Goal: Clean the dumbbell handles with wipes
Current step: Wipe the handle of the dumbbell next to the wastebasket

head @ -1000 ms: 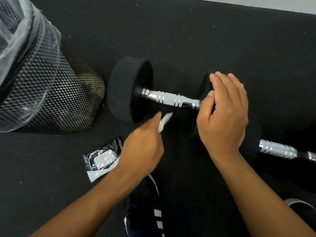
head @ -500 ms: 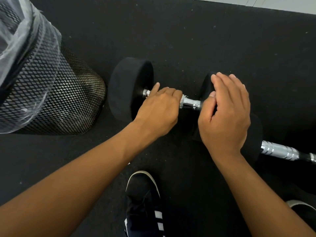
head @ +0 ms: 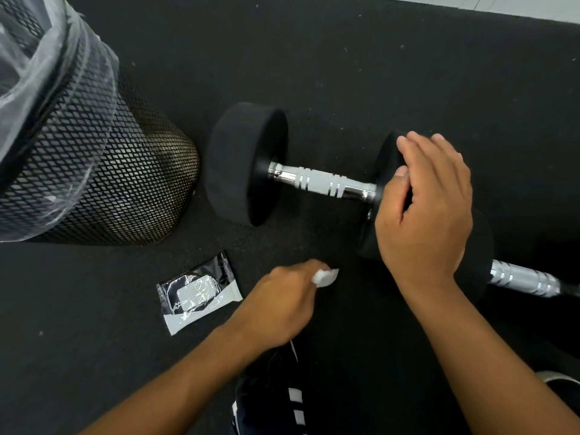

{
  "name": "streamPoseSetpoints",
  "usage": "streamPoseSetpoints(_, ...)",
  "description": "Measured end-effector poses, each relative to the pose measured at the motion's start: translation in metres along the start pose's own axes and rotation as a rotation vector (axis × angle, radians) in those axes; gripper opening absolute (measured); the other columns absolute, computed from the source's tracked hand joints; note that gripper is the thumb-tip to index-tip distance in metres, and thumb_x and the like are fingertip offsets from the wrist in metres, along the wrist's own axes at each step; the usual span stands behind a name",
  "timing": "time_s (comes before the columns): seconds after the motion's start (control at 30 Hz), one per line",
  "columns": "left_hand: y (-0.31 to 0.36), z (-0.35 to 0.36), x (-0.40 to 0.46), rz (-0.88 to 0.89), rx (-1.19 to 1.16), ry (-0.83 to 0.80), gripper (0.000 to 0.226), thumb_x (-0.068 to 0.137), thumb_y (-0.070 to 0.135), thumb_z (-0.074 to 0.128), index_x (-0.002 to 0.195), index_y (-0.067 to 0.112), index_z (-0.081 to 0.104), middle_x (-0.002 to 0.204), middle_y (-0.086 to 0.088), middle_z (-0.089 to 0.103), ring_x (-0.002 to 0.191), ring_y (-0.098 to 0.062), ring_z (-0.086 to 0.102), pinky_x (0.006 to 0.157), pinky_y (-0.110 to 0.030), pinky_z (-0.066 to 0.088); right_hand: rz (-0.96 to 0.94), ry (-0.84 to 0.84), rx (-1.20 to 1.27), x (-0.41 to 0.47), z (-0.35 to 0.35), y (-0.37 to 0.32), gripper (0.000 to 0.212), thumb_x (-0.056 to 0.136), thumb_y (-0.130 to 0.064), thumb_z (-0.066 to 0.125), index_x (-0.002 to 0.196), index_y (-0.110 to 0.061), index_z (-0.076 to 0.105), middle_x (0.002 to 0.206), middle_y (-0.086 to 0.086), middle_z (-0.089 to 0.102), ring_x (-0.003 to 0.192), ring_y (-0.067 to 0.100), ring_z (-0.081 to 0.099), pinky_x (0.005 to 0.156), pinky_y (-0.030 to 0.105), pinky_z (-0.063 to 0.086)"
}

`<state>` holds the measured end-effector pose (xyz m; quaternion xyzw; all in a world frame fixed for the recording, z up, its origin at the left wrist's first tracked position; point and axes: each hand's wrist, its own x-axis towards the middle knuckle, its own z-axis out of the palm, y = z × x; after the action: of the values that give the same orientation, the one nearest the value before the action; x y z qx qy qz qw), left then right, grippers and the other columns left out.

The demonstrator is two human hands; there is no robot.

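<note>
The floor [head: 408,73] is black and rubbery, with tiny pale specks on it. It fills almost the whole picture. In the upper right corner of the frame there is a strip of pale grey floor [head: 518,4] past the edge of the black mat. At the upper left stands a black mesh bin [head: 103,171] with a clear plastic bag [head: 37,76] folded over its top. The light is soft and even.

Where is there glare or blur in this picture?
Head view: bright glare on the chrome dumbbell handle and the shiny wipes packet; the left hand and its wipe are motion-blurred; wide-angle distortion bends the mesh bin.
</note>
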<state>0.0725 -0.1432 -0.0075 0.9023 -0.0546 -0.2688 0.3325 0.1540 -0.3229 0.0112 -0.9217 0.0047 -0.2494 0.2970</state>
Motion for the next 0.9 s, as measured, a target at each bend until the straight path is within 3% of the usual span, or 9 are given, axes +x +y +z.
streamPoseSetpoints(0.13,0.008,-0.006,0.003,-0.360,-0.737,0.144,0.031,0.105,0.019,0.042,0.113,0.032,0.069,0.107,-0.002,0.075,0.092,-0.016,0.074,0.090,-0.039,0.058,-0.050,0.079,0.196,-0.013,-0.019,-0.016,0.028,0.098,0.005,0.052,0.120,0.003,0.069,0.123,0.015,0.069,0.124,0.030,0.059,0.106,0.044,0.048)
streamPoseSetpoints(0.23,0.023,-0.024,0.005,-0.371,-0.981,0.272,0.031,0.105,0.011,0.042,0.108,0.021,0.071,0.102,-0.008,0.076,0.085,-0.022,0.072,0.079,-0.040,0.057,0.058,0.008,0.379,-0.054,-0.032,-0.056,0.031,0.093,0.005,0.058,0.123,0.003,0.066,0.123,0.010,0.065,0.115,0.025,0.061,0.100,0.031,0.046)
streamPoseSetpoints(0.37,0.023,-0.055,-0.001,-0.204,-0.656,0.262,0.029,0.091,0.018,0.042,0.092,0.027,0.070,0.089,-0.001,0.072,0.074,-0.016,0.062,0.063,-0.040,0.052,0.743,-0.296,0.594,-0.095,-0.027,-0.098,0.068,0.088,-0.041,0.070,0.149,-0.034,0.041,0.143,-0.018,0.050,0.129,0.006,0.054,0.098,0.022,0.048)
streamPoseSetpoints(0.4,0.023,-0.064,-0.003,-0.159,-0.531,0.224,0.028,0.090,0.019,0.042,0.091,0.028,0.069,0.087,0.002,0.071,0.074,-0.015,0.062,0.064,-0.041,0.052,0.967,-0.381,0.738,-0.093,-0.023,-0.099,0.074,0.086,-0.050,0.073,0.150,-0.037,0.038,0.142,-0.018,0.053,0.126,0.003,0.057,0.098,0.022,0.050)
streamPoseSetpoints(0.47,0.022,-0.077,-0.005,-0.102,-0.332,0.137,0.024,0.092,0.021,0.046,0.092,0.034,0.067,0.083,0.007,0.069,0.070,-0.008,0.061,0.065,-0.036,0.053,1.281,-0.475,1.143,-0.087,-0.013,-0.091,0.071,0.083,-0.043,0.070,0.147,-0.024,0.047,0.134,-0.004,0.067,0.119,0.008,0.066,0.102,0.030,0.052)
streamPoseSetpoints(0.6,0.020,-0.100,-0.007,-0.010,-0.017,0.039,0.023,0.095,0.022,0.060,0.108,0.040,0.065,0.083,0.014,0.066,0.066,0.003,0.061,0.057,-0.010,0.042,1.331,-0.521,1.405,-0.073,0.000,-0.087,0.033,0.101,-0.013,0.051,0.130,-0.006,0.064,0.123,0.012,0.073,0.120,0.022,0.067,0.105,0.036,0.050)
streamPoseSetpoints(0.7,0.019,-0.116,-0.005,0.127,0.223,0.311,0.030,0.092,0.024,0.065,0.121,0.031,0.065,0.107,0.012,0.062,0.086,0.000,0.061,0.077,-0.016,0.049,1.479,-0.368,1.455,-0.068,0.017,-0.084,0.029,0.101,-0.009,0.053,0.128,-0.006,0.065,0.124,0.012,0.073,0.118,0.023,0.068,0.101,0.036,0.054)
streamPoseSetpoints(0.8,0.021,-0.138,0.003,0.219,0.333,0.624,0.031,0.097,0.016,0.058,0.128,0.019,0.064,0.123,0.002,0.062,0.110,-0.009,0.057,0.096,-0.016,0.041,1.681,-0.168,1.421,-0.065,0.040,-0.082,0.031,0.100,-0.007,0.058,0.131,-0.004,0.062,0.123,0.015,0.072,0.111,0.026,0.072,0.091,0.036,0.058)
streamPoseSetpoints(0.9,0.009,-0.145,0.020,0.112,0.482,0.520,0.049,0.103,0.018,0.047,0.151,0.011,0.041,0.157,-0.009,0.039,0.147,-0.026,0.035,0.120,-0.036,0.031,1.760,-0.056,1.483,-0.052,0.068,-0.089,0.034,0.101,-0.004,0.055,0.135,-0.005,0.056,0.123,0.018,0.067,0.111,0.029,0.069,0.097,0.041,0.056)
